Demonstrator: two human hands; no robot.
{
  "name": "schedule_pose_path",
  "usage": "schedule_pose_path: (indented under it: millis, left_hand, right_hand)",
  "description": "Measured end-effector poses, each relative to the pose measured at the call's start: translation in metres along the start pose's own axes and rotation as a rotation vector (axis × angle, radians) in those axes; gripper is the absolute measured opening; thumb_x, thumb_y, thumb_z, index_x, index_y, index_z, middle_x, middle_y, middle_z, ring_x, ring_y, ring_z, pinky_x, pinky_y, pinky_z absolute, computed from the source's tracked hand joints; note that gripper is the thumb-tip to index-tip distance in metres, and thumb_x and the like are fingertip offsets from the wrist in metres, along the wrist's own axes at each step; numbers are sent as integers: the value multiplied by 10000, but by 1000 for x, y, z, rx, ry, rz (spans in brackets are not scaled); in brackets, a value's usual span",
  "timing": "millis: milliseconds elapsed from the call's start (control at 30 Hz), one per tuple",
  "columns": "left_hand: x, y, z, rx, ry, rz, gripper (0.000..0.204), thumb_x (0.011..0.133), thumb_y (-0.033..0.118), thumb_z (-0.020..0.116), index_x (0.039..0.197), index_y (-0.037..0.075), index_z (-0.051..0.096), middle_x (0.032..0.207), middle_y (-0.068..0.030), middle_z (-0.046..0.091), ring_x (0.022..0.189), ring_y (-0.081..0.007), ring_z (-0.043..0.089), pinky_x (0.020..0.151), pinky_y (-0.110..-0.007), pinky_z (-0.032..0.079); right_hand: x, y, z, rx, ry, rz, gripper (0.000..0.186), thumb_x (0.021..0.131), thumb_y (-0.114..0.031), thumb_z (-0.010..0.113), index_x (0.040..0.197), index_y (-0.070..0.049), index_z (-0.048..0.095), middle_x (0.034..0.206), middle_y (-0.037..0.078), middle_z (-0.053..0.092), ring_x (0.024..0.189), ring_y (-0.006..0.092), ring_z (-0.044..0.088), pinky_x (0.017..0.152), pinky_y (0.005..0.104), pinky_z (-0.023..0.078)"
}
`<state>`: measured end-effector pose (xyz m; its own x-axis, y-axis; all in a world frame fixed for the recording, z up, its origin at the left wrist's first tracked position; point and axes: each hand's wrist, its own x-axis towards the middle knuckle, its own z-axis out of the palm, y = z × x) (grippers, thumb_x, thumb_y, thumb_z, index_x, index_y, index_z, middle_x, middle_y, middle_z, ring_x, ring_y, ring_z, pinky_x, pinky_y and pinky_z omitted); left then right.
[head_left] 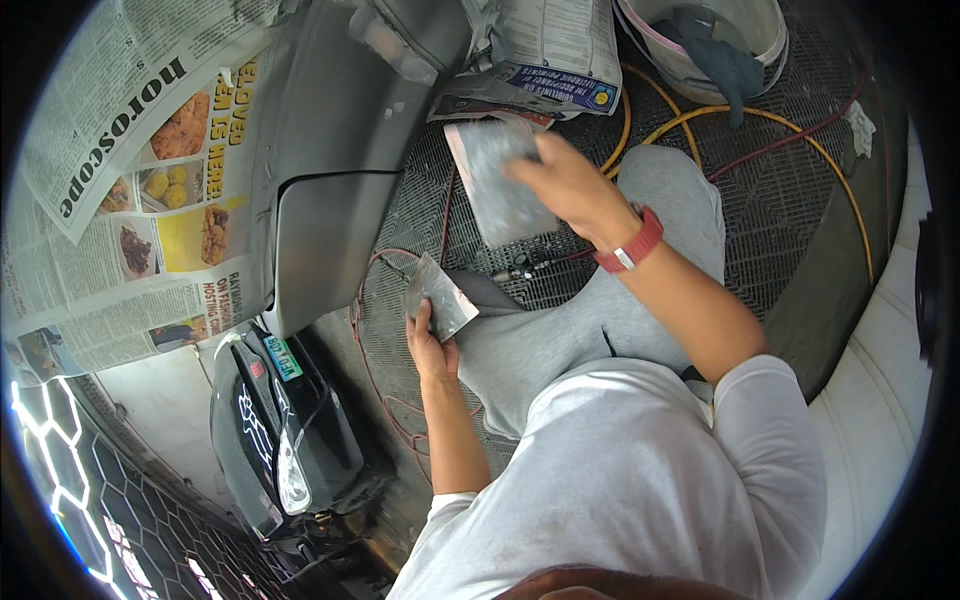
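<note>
My right hand [570,185], with a red band on its wrist, grips a larger grey sheet of sandpaper [490,205] by its right side. The sheet is smeared by motion and shows a pinkish edge at its upper left. Lower and to the left, my left hand [432,345] holds a smaller grey piece of sandpaper [452,312], whitish marks across its face, thumb on top. The two sheets are apart. Beside both hands stands a grey car body panel [330,235], and neither hand touches it.
Newspaper [150,130] covers the panel's left part; more paper [560,50] lies ahead. A white bucket [650,45] with a dark cloth [722,70] over its rim stands far right. A yellow hose [800,130] and red hose cross the mat. A motorcycle [285,430] stands left.
</note>
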<state>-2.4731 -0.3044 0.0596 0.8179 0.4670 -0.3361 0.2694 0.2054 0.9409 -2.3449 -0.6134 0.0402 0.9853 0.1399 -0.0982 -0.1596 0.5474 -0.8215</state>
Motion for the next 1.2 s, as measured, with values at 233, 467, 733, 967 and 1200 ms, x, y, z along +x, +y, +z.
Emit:
schedule_pose_path:
  millis: [233,467,733,967,1200]
  left_hand:
    - [-15,26,40,130,-351,-164,499,985,90,679,1445,1,510,1241,-111,680,1110,-220,697,950,-361,611]
    - [-20,43,66,203,-224,143,453,1016,162,676,1420,16,533,1249,-86,673,1094,-186,677,938,-341,579]
    - [-35,41,97,509,-153,511,424,1047,161,649,1418,-14,543,1315,-95,639,1175,-181,605,1044,-313,459]
    - [-15,18,63,17,5,230,438,1045,135,603,1449,6,493,1353,-149,613,1222,-274,633,1041,-401,542]
    - [-26,26,89,9,-141,153,493,1017,147,661,1455,-5,494,1319,-112,626,1165,-225,652,995,-369,566]
  right_hand:
    - [-51,69,-30,366,-317,379,452,932,-111,791,1318,29,602,1203,87,713,1129,154,654,1010,317,504]
    - [-52,33,-9,-602,-247,-70,358,905,7,626,1260,-34,616,1048,153,706,994,347,695,894,402,536]
    - [-96,37,29,-1234,-303,-708,460,916,-72,607,1362,-172,657,1350,100,600,1366,348,525,1177,686,299]
    - [-104,1,29,-1083,-412,-800,592,899,-34,623,1464,-196,556,1447,140,499,1334,368,561,1175,718,325]
    - [-86,48,8,-1201,-420,-442,641,913,-20,613,1521,-127,442,1370,207,493,1196,383,651,877,486,634]
